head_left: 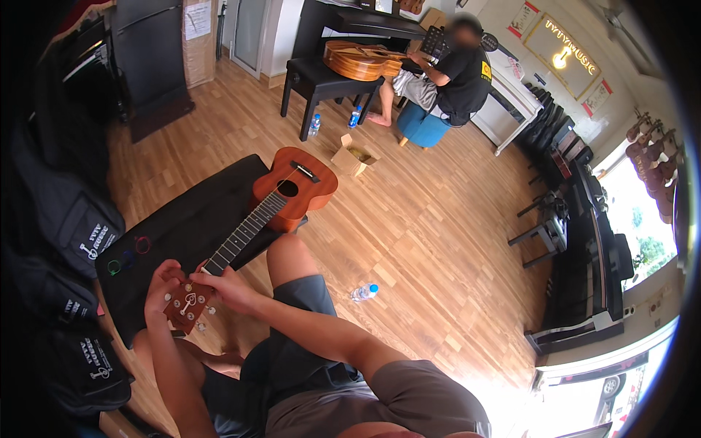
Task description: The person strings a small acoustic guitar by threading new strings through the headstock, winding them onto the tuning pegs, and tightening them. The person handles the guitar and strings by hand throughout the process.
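Note:
A reddish-brown ukulele [310, 191] lies slantwise, its body on a long black bench [182, 212] and its headstock [191, 301] towards me. Strings are hard to make out along its fretboard. My right hand [232, 290] is closed round the neck by the nut, thumb near the top of the headstock. Beside the headstock's left edge, my left hand [165, 285] has its fingers bent into a pinch; whatever is between them is too small to tell. Silvery tuning pegs stick out at the headstock's sides. Green [114, 268], blue and red [142, 244] string coils rest on the bench.
Black instrument bags [66, 219] line the left side. A water bottle [364, 293] lies on the wooden floor; an opened carton [355, 155] stands beyond the bench. Farther off, a person [460, 73] sits on a blue stool, handling a guitar [358, 60] on a black piano bench.

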A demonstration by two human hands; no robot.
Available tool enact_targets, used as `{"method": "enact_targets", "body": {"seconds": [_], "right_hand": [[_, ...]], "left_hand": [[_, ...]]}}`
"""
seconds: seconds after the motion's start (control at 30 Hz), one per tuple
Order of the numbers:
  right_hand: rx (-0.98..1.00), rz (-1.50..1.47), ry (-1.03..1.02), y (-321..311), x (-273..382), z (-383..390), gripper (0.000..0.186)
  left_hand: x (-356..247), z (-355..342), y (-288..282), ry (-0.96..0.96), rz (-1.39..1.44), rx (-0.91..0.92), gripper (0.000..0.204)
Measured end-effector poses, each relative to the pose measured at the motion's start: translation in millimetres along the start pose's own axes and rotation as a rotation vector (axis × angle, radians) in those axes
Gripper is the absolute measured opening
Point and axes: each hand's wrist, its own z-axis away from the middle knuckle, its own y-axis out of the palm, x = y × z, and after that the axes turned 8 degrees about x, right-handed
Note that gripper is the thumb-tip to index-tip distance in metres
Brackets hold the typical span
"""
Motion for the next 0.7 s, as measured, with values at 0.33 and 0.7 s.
{"method": "enact_targets", "body": {"seconds": [0.33,0.7], "right_hand": [[-0.046,0.040,0.038,-3.5,-15.0,-9.6,0.017],[-0.013,0.002,0.068,-13.5,-23.6,-15.4,0.020]], "left_hand": [[-24.5,7.0,27.7,-0.096,-0.419,-0.199,0.027],[-27.5,15.4,28.3,-0.133,-0.347,-0.201,0.025]]}}
